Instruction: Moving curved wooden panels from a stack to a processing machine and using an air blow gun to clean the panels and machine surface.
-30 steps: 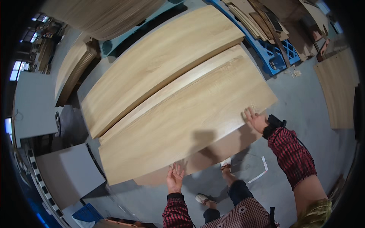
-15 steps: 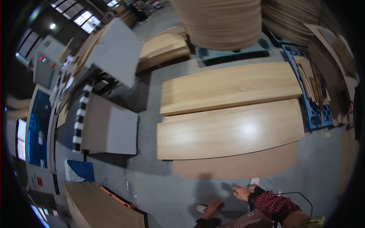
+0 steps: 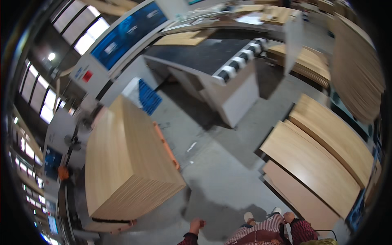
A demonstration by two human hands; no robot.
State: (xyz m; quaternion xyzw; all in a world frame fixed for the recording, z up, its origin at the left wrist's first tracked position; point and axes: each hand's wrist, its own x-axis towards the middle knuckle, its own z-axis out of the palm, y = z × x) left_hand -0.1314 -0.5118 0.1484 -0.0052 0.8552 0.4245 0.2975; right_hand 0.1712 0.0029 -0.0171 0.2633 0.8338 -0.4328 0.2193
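Observation:
Low in the picture, my left hand (image 3: 197, 225) hangs in the air over the grey floor, fingers loosely bent and nothing seen in it. My right hand (image 3: 289, 216) is beside the checked apron (image 3: 257, 233); its fingers are small and blurred, so their state is unclear. Neither hand touches a board. Nearest the left hand stands a tall stack of wood-coloured boards (image 3: 134, 163). To the right of my right hand lies a brownish flat sheet (image 3: 300, 196), with a low stack of light wood boards (image 3: 312, 163) beyond it.
A dark-topped machine table (image 3: 204, 53) with a black-and-white striped edge stands ahead. A blue pallet piece (image 3: 150, 97) lies near its left side. An orange pallet edge (image 3: 166, 146) sticks out under the tall stack. Another board stack (image 3: 332, 139) lies right.
My view has swung left, so the tall stack and machine table now fill the left and middle, while the low boards have shifted right. My hands have drawn apart, the right one nearer the apron.

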